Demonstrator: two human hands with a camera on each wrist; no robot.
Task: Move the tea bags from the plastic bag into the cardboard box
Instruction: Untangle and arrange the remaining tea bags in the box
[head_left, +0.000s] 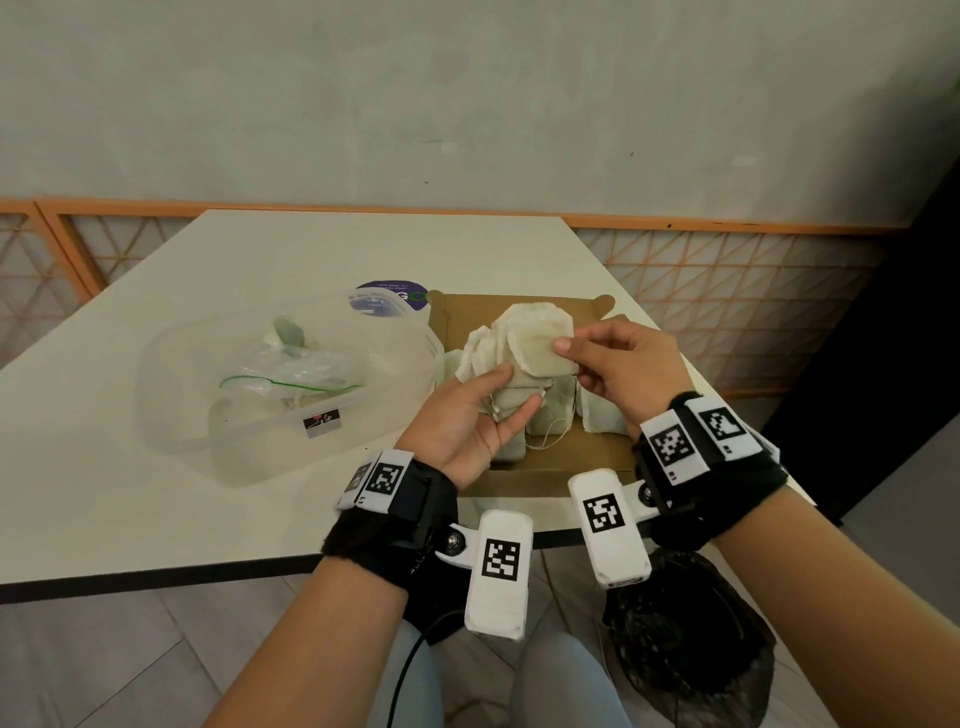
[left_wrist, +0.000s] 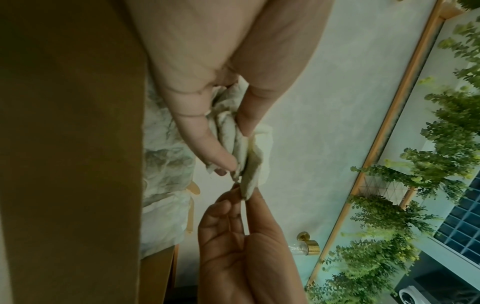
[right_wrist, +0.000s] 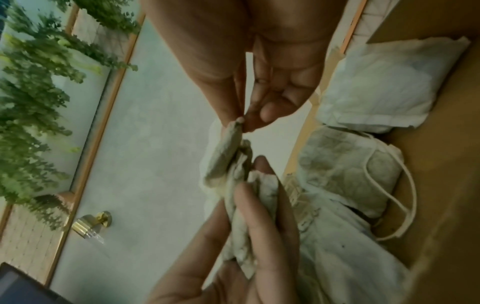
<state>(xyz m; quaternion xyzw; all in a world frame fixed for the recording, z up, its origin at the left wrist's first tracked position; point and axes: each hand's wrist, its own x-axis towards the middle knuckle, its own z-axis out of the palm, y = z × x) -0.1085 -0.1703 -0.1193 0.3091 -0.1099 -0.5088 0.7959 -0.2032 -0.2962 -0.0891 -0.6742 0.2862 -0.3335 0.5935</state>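
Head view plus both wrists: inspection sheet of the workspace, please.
Surface: white table, bare near its front edge.
Job's things: cardboard box open, tea bags in the box; plastic bag crumpled in a clear tub.
Clutter: clear lid with purple label, behind the tub.
Hands: left hand holds a bunch of tea bags over the box; right hand pinches the front tea bag.
Cables: black cable below the left wrist.
Surroundings: grey wall, orange lattice rail.
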